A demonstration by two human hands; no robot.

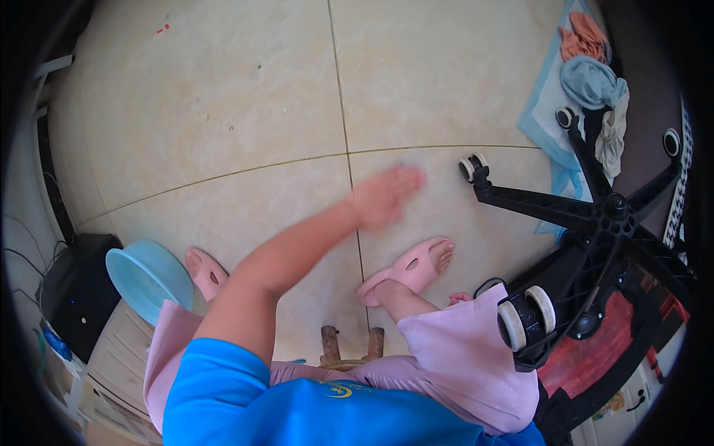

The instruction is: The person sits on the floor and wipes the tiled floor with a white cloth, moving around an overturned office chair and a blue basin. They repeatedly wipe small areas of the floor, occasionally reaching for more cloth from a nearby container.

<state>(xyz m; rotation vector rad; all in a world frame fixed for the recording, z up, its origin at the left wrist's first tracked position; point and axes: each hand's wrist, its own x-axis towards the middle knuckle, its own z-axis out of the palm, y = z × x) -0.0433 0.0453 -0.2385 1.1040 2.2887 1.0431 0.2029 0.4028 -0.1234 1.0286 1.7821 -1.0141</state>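
My left hand (387, 195), blurred by motion, reaches across over the tiled floor with its fingers extended and nothing visible in it. To its right stands a caster (474, 167) of a black swivel-chair base (613, 214). The chair is tipped, its star-shaped legs and wheels facing up and towards me. Only some fingers of my right hand (461, 299) show past my right knee; the rest is hidden behind the pink shorts. Close to those fingers is a thin black loop (488, 284). A larger caster (527, 323) sits by my right thigh.
A light-blue plastic basin (148, 273) stands left, beside a black box-shaped object (78, 290) and a pale cabinet (120, 357). Crumpled clothes (594, 83) lie on a blue-edged pad (544, 111) at upper right. My feet wear pink slippers (410, 267). Below the chair base is a reddish panel (591, 345).
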